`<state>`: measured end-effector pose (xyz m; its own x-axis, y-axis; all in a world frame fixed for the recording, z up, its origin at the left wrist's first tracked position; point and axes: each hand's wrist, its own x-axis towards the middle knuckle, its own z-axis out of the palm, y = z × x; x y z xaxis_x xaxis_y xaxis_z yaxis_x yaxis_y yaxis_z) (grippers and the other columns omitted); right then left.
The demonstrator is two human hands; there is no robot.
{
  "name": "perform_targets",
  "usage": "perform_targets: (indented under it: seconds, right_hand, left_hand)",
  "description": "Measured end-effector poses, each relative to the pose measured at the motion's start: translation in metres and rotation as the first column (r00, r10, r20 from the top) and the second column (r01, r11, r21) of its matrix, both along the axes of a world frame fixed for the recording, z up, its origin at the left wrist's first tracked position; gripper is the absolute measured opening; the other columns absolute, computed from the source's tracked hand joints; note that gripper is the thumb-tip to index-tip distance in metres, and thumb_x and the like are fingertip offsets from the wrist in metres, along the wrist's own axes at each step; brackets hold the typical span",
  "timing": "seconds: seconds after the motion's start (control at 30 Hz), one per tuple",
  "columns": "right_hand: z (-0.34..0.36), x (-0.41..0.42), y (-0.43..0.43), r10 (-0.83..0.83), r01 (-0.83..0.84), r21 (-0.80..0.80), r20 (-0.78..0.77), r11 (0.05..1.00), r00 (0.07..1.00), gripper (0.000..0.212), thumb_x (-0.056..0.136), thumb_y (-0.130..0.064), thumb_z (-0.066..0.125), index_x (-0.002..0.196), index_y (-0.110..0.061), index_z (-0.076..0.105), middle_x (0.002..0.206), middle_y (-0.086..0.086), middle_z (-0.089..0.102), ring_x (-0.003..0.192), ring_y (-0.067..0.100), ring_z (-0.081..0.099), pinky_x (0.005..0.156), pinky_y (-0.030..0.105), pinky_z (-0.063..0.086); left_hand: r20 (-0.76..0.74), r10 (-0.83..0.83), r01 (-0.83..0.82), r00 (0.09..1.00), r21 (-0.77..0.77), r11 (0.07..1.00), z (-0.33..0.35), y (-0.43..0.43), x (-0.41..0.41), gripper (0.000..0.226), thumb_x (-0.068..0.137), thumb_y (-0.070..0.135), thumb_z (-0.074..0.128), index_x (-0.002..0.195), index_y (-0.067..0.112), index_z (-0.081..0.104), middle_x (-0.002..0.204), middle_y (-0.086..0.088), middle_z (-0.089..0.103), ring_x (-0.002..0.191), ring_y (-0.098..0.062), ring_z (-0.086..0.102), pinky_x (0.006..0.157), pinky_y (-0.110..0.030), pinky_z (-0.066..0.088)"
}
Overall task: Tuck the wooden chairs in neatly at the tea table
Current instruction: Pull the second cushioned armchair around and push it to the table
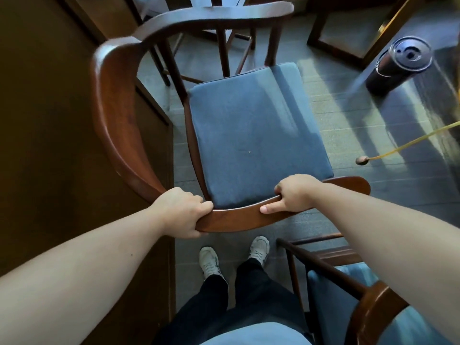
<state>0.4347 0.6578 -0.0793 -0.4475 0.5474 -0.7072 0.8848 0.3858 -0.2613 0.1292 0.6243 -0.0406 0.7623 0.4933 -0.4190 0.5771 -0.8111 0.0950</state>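
Note:
A wooden chair (112,100) with a curved back rail and a blue seat cushion (254,135) stands right in front of me. Both hands grip the near part of its curved rail. My left hand (181,212) wraps the rail at the left bend. My right hand (296,192) holds the rail further right, thumb stretched along the wood. The brown wooden tea table (49,120) fills the left side, its edge next to the chair's left arm. A second wooden chair (373,302) with a blue cushion sits at the lower right, close to my right leg.
A dark cylindrical bin (400,66) with a round lid stands on the tiled floor at upper right. A yellow cord with a small knob (362,160) lies to the right of the chair. More wooden furniture legs (321,28) stand beyond. My feet (234,257) are just behind the chair.

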Motion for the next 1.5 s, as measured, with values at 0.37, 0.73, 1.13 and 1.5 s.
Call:
perform_targets:
  seconds: [0.37, 0.73, 1.13, 1.5]
  right_hand:
    - [0.002, 0.067, -0.036, -0.211, 0.211, -0.016, 0.028, 0.977, 0.977, 0.094, 0.039, -0.107, 0.017, 0.078, -0.028, 0.051, 0.066, -0.016, 0.044, 0.076, 0.019, 0.048, 0.064, 0.035, 0.036]
    - [0.006, 0.149, -0.059, -0.381, 0.383, -0.029, 0.044, 0.923, 0.923, 0.107, 0.042, -0.107, 0.025, 0.095, -0.023, 0.067, 0.091, -0.009, 0.070, 0.087, 0.017, 0.062, 0.077, 0.036, 0.051]
    - [0.052, 0.090, -0.089, -0.604, 0.632, 0.048, -0.250, 0.773, 0.757, 0.062, 0.081, -0.071, 0.052, 0.126, -0.029, 0.055, 0.128, -0.005, 0.061, 0.118, 0.016, 0.054, 0.100, 0.037, 0.043]
    - [0.112, -0.061, -0.052, -0.778, 0.919, 0.175, -0.491, 0.353, 0.392, 0.047, 0.088, -0.047, 0.065, 0.125, -0.019, 0.059, 0.128, -0.002, 0.061, 0.120, 0.017, 0.053, 0.103, 0.038, 0.041]
  left_hand:
    - [0.030, -0.174, 0.174, 0.984, 0.019, 0.985, -0.001, 0.021, 0.067, 0.050, 0.075, 0.065, 0.049, 0.096, 0.019, 0.048, 0.084, -0.003, 0.064, 0.074, -0.029, 0.065, 0.053, -0.031, 0.035]
    - [0.026, -0.163, 0.164, 0.986, -0.018, 0.986, 0.005, 0.011, 0.152, 0.054, 0.076, 0.066, 0.055, 0.095, 0.016, 0.047, 0.089, -0.005, 0.062, 0.081, -0.029, 0.061, 0.057, -0.035, 0.038]
    - [0.149, -0.413, 0.410, 0.898, 0.055, 0.911, 0.089, 0.083, 0.130, 0.043, 0.094, 0.046, 0.036, 0.121, 0.015, 0.049, 0.114, -0.007, 0.061, 0.104, -0.028, 0.055, 0.088, -0.044, 0.047]
    - [0.346, -0.549, 0.534, 0.761, 0.147, 0.833, 0.127, 0.209, 0.067, 0.033, 0.089, 0.030, 0.055, 0.115, 0.010, 0.059, 0.110, -0.010, 0.065, 0.101, -0.032, 0.059, 0.085, -0.045, 0.052]
